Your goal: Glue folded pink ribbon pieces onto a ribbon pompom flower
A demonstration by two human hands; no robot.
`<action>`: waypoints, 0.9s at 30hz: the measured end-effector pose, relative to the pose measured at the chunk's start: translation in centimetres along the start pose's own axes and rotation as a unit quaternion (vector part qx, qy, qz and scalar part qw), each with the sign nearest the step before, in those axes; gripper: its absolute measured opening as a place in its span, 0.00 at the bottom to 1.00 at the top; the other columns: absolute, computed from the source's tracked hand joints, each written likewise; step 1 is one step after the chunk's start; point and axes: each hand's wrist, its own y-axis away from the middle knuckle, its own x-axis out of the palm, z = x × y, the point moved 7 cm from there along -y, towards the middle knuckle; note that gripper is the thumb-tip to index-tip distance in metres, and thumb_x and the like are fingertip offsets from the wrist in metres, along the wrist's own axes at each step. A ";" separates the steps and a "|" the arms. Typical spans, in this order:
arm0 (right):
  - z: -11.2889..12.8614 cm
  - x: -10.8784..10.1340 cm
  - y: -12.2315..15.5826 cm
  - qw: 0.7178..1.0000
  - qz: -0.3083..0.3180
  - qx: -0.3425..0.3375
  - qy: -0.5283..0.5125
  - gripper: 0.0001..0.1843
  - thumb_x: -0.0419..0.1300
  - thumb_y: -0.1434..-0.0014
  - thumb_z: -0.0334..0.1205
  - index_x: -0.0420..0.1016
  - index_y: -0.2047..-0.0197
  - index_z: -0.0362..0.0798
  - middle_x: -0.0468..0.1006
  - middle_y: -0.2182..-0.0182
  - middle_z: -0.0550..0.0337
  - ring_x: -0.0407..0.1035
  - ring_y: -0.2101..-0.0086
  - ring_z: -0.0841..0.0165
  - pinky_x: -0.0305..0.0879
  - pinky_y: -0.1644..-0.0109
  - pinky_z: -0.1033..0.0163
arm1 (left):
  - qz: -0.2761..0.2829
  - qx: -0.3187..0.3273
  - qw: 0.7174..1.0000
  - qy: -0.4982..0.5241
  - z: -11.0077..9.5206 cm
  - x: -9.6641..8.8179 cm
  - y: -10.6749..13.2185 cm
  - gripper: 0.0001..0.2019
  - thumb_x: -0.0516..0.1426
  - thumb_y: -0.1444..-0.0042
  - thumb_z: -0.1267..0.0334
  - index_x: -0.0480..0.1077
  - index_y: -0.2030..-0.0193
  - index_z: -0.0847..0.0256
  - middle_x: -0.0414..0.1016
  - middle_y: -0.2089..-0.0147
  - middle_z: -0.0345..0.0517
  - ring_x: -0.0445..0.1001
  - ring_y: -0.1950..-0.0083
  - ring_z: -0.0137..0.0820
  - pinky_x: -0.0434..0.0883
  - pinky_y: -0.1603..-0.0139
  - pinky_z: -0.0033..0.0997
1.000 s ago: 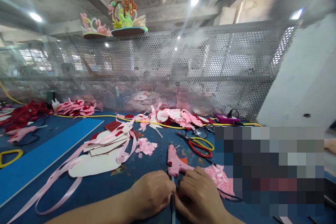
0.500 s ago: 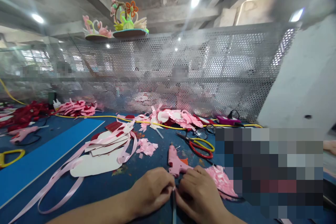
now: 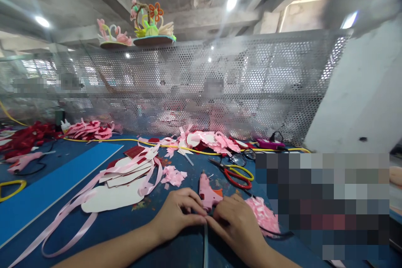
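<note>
Pink plastic marks out the glue gun, which lies on the blue tabletop in front of the person, nozzle pointing away and back end close to the fingertips. A translucent stick, probably glue, runs from those fingertips toward the near edge of the view. The left hand has its thumb and forefinger narrowed together by the stick's far end; the right hand is curled beside it, fingers bunched over the gun's handle side, its thumb reaching toward the left thumb. Whether either hand truly pinches the stick, I cannot tell. To work well here, it seems best to keep the stick straight in line with the gun's rear, support it close to its end so that it does not bend, and push gently, while the other hand steadies the body and stays off the orange trigger. Fingers should keep clear of the nozzle, which may be hot, and the loose pink shreds are better left to the right, away from any drip.
</note>
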 end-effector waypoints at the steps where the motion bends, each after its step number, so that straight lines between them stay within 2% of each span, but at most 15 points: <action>1: 0.0 0.1 0.0 1.000 0.010 0.004 -0.002 0.24 0.51 0.37 0.47 0.64 0.82 0.46 0.68 0.85 0.64 0.60 0.80 0.73 0.46 0.70 0.65 | -0.008 -0.021 0.999 0.023 0.4 -0.1 -0.1 0.08 0.64 0.55 0.60 0.78 0.71 0.63 0.75 0.68 0.46 0.71 0.69 0.28 0.66 0.71 0.23; 5: 0.2 0.5 0.0 0.998 0.061 0.017 -0.013 0.22 0.50 0.37 0.46 0.64 0.80 0.47 0.68 0.84 0.64 0.61 0.79 0.72 0.48 0.71 0.65 | -0.056 -0.121 0.983 0.124 2.2 -0.8 -0.6 0.14 0.60 0.51 0.55 0.74 0.68 0.66 0.72 0.77 0.42 0.69 0.77 0.26 0.64 0.78 0.22; 8: 0.1 0.6 -0.1 0.996 0.078 0.034 -0.019 0.17 0.47 0.36 0.38 0.65 0.76 0.48 0.70 0.79 0.62 0.62 0.76 0.70 0.51 0.70 0.64 | -0.097 -0.124 0.978 0.135 2.6 -1.7 -0.9 0.15 0.56 0.49 0.56 0.72 0.63 0.67 0.72 0.73 0.43 0.70 0.76 0.25 0.65 0.76 0.22; 11: -0.6 0.8 0.0 0.994 0.077 0.066 -0.031 0.11 0.46 0.40 0.29 0.67 0.64 0.48 0.73 0.68 0.56 0.65 0.67 0.66 0.58 0.64 0.62 | -0.111 -0.117 0.978 0.132 2.6 -2.0 -1.0 0.13 0.54 0.48 0.60 0.72 0.63 0.68 0.73 0.71 0.45 0.71 0.72 0.26 0.65 0.74 0.23; 12: -1.0 0.9 0.0 0.994 0.072 0.079 -0.026 0.13 0.47 0.44 0.26 0.67 0.59 0.47 0.73 0.63 0.53 0.65 0.63 0.64 0.59 0.60 0.60 | -0.110 -0.118 0.978 0.130 2.6 -1.9 -0.9 0.12 0.54 0.49 0.61 0.72 0.63 0.68 0.73 0.70 0.46 0.72 0.72 0.27 0.65 0.74 0.23; 14: -1.8 1.2 0.2 0.992 0.069 0.108 -0.001 0.23 0.49 0.53 0.23 0.65 0.52 0.44 0.70 0.55 0.48 0.63 0.55 0.59 0.58 0.53 0.54 | -0.105 -0.118 0.979 0.125 2.5 -1.8 -0.9 0.10 0.55 0.51 0.63 0.72 0.65 0.67 0.74 0.69 0.47 0.73 0.70 0.29 0.66 0.73 0.24; 16: -2.6 1.8 0.4 0.987 0.089 0.134 0.022 0.30 0.50 0.58 0.23 0.64 0.49 0.41 0.69 0.51 0.45 0.61 0.51 0.55 0.56 0.49 0.50 | -0.102 -0.118 0.980 0.122 2.3 -1.6 -0.8 0.09 0.56 0.53 0.65 0.72 0.66 0.67 0.75 0.69 0.47 0.74 0.67 0.31 0.66 0.72 0.24; 20: -3.6 2.5 0.7 0.978 0.126 0.166 0.018 0.21 0.51 0.52 0.28 0.68 0.52 0.43 0.74 0.57 0.47 0.65 0.56 0.53 0.59 0.53 0.48 | -0.101 -0.118 0.981 0.118 2.4 -1.6 -0.9 0.08 0.56 0.55 0.68 0.70 0.67 0.66 0.75 0.67 0.47 0.76 0.65 0.34 0.67 0.70 0.26; 22: -4.0 2.2 0.7 0.977 0.116 0.176 0.007 0.18 0.53 0.49 0.32 0.68 0.53 0.44 0.75 0.59 0.47 0.67 0.58 0.55 0.61 0.56 0.50 | -0.098 -0.117 0.982 0.116 2.5 -1.5 -1.0 0.08 0.54 0.56 0.69 0.69 0.67 0.66 0.75 0.67 0.47 0.76 0.64 0.34 0.68 0.69 0.27; 24: -4.4 1.9 0.7 0.976 0.098 0.192 -0.013 0.19 0.52 0.46 0.35 0.65 0.50 0.44 0.74 0.57 0.47 0.68 0.58 0.58 0.64 0.57 0.54 | -0.090 -0.118 0.983 0.112 2.6 -1.4 -1.0 0.07 0.53 0.54 0.69 0.69 0.67 0.66 0.74 0.66 0.47 0.76 0.63 0.34 0.69 0.67 0.28; 27: -5.3 1.0 0.7 0.964 0.031 0.248 -0.093 0.17 0.49 0.41 0.40 0.62 0.49 0.45 0.74 0.57 0.49 0.70 0.60 0.62 0.67 0.60 0.59 | -0.068 -0.120 0.984 0.110 2.1 -1.0 -0.7 0.08 0.52 0.49 0.66 0.70 0.65 0.66 0.75 0.66 0.48 0.76 0.63 0.34 0.70 0.64 0.29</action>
